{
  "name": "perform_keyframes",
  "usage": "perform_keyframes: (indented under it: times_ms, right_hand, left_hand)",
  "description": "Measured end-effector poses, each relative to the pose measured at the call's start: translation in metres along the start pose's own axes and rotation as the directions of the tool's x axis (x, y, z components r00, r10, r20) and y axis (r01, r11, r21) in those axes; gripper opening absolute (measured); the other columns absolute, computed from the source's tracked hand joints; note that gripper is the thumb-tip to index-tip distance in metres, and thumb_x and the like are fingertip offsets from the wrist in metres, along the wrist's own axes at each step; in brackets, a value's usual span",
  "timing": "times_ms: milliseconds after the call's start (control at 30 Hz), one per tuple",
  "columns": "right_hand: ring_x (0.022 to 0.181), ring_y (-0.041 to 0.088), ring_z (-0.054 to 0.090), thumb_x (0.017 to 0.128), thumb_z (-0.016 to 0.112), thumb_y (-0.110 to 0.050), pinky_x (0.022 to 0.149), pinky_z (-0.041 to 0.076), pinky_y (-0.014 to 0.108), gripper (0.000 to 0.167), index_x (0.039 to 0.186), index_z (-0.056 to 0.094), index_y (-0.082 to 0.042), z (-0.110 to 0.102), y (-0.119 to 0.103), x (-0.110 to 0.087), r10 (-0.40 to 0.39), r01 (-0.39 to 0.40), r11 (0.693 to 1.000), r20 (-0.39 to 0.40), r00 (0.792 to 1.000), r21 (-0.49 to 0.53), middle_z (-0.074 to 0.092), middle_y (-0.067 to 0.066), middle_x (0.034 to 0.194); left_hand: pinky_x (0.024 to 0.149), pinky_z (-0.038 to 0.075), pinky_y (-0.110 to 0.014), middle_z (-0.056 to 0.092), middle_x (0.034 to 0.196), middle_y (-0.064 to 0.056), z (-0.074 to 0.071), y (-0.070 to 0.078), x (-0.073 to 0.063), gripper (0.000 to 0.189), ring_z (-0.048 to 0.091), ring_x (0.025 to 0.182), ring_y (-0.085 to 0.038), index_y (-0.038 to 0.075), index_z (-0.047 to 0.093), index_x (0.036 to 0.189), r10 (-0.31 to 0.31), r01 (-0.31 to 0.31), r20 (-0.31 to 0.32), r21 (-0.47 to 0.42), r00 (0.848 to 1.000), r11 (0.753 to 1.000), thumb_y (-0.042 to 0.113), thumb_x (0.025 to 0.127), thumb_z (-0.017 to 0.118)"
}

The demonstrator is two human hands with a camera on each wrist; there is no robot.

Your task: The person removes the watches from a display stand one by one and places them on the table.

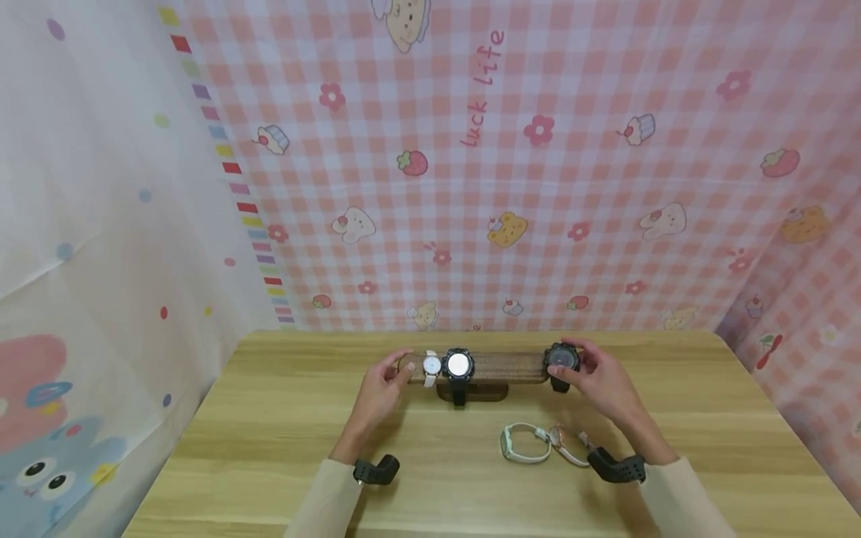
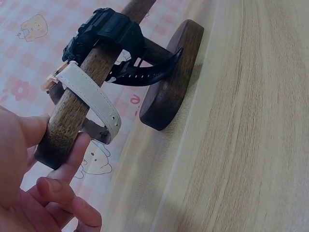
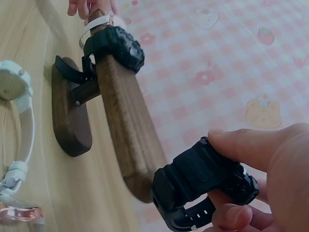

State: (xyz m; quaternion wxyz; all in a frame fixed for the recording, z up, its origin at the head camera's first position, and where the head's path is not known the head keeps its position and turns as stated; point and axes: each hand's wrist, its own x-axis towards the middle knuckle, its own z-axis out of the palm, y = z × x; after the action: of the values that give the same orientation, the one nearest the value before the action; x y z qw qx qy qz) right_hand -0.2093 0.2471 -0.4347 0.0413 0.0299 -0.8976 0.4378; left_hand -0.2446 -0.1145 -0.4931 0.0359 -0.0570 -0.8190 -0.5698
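A dark wooden watch stand (image 1: pixel 507 366) with a horizontal bar stands toward the back of the table. My left hand (image 1: pixel 382 388) grips the bar's left end between thumb and fingers. Beside it, a white-strapped watch (image 1: pixel 431 365) is looped round the bar, followed by a chunky black watch (image 1: pixel 460 364) whose strap tail hangs down. At the bar's right end, my right hand (image 1: pixel 605 382) pinches another black watch (image 3: pixel 193 169) by its case. In the right wrist view its strap is buckled into a loop, right at the bar's tip (image 3: pixel 140 186).
On the table (image 1: pixel 269 448) in front of the stand lie a pale watch with a white strap (image 1: pixel 507 442) and a rose-gold watch (image 1: pixel 555 436), close together near the right forearm. A pink checked cloth (image 1: pixel 457 187) hangs behind the table.
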Motion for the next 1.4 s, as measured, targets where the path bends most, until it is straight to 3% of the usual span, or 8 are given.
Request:
perform_keyframes:
  times_ms: [167,500,667,1000,1233,1400]
  right_hand:
    - [0.066,0.017,0.049,0.087,0.076,-0.039,0.053,0.04,0.029,0.066,0.141,0.052,-0.009,-0.007,-0.011,-0.004,-0.021,0.021,1.0,-0.013,1.0,-0.009,0.062,0.011,0.09]
    - [0.058,0.012,0.045,0.085,0.079,-0.033,0.05,0.037,0.026,0.064,0.139,0.054,-0.009,-0.003,-0.038,-0.012,-0.115,0.116,0.993,-0.013,0.993,0.024,0.057,0.005,0.076]
    - [0.055,0.01,0.042,0.083,0.081,-0.033,0.05,0.036,0.025,0.065,0.138,0.055,-0.011,0.008,-0.05,-0.016,-0.137,0.137,0.99,0.016,0.99,0.034,0.05,0.001,0.067]
    - [0.056,0.009,0.045,0.079,0.084,-0.028,0.047,0.037,0.022,0.062,0.133,0.059,-0.01,0.032,-0.063,-0.024,-0.149,0.143,0.987,0.074,0.986,0.078,0.054,0.0,0.069]
    - [0.055,0.006,0.041,0.079,0.085,-0.027,0.046,0.034,0.022,0.06,0.131,0.062,-0.007,0.046,-0.068,-0.028,-0.203,0.195,0.977,0.109,0.973,0.082,0.047,-0.003,0.065]
    - [0.057,0.006,0.043,0.079,0.084,-0.021,0.048,0.036,0.021,0.06,0.132,0.061,-0.005,0.056,-0.073,-0.029,-0.185,0.173,0.981,0.155,0.97,0.09,0.05,-0.003,0.066]
  left_hand:
    - [0.047,0.033,-0.022,0.051,0.068,-0.005,0.0,0.002,0.002,0.033,0.042,0.056,-0.012,0.015,0.064,0.131,-0.005,0.005,-0.006,0.001,1.0,1.0,0.02,0.098,0.063]
    - [0.047,0.033,-0.023,0.048,0.068,0.0,-0.001,0.002,0.007,0.035,0.041,0.057,-0.012,0.014,0.064,0.132,-0.006,0.006,-0.001,0.01,1.0,1.0,0.023,0.098,0.063]
    - [0.047,0.032,-0.023,0.046,0.067,0.001,-0.001,0.004,0.007,0.033,0.04,0.057,-0.012,0.016,0.065,0.131,-0.003,0.003,0.0,0.009,1.0,1.0,0.021,0.098,0.063]
    - [0.047,0.033,-0.022,0.048,0.066,0.002,-0.001,0.0,0.003,0.035,0.042,0.056,-0.011,0.013,0.063,0.132,0.006,-0.006,0.007,0.008,1.0,1.0,0.02,0.098,0.063]
    - [0.048,0.033,-0.022,0.047,0.066,0.002,-0.001,0.001,0.001,0.034,0.041,0.057,-0.01,0.011,0.064,0.131,0.021,-0.021,0.005,0.01,1.0,1.0,0.018,0.098,0.063]
    - [0.048,0.033,-0.022,0.047,0.066,0.002,-0.001,0.002,0.001,0.034,0.041,0.057,-0.01,0.012,0.063,0.132,0.014,-0.014,0.004,0.014,1.0,1.0,0.018,0.098,0.063]
